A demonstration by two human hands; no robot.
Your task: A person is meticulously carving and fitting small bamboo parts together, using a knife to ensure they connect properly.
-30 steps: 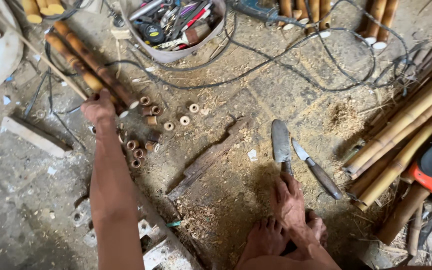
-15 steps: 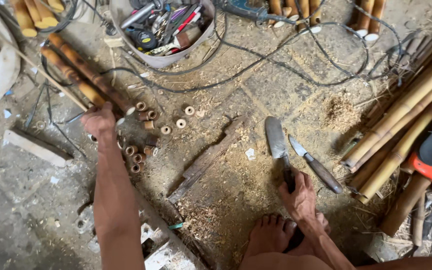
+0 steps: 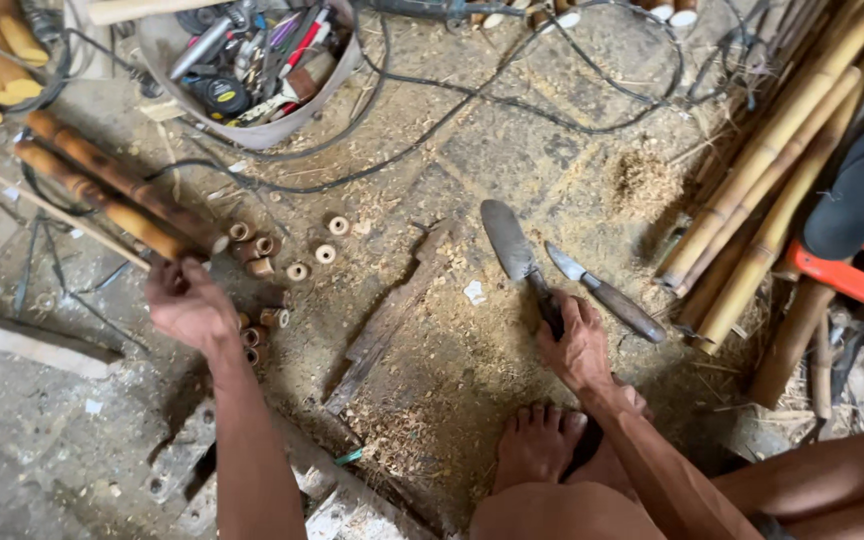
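On the sawdust-strewn floor just ahead of the person's bare foot (image 3: 537, 440), a broad-bladed chopping knife (image 3: 512, 245) lies flat, and the right hand (image 3: 574, 345) is clamped around its dark handle; it looks heavy, stiff and blade-forward, so the handle seems the only safe place to hold it. Beside it lies a smaller knife (image 3: 602, 292), apart from the hand. Farther left, the left hand (image 3: 187, 303) is curled near the short bamboo rings (image 3: 282, 268), light and hard by the look, though whether its fingers pinch one cannot be told.
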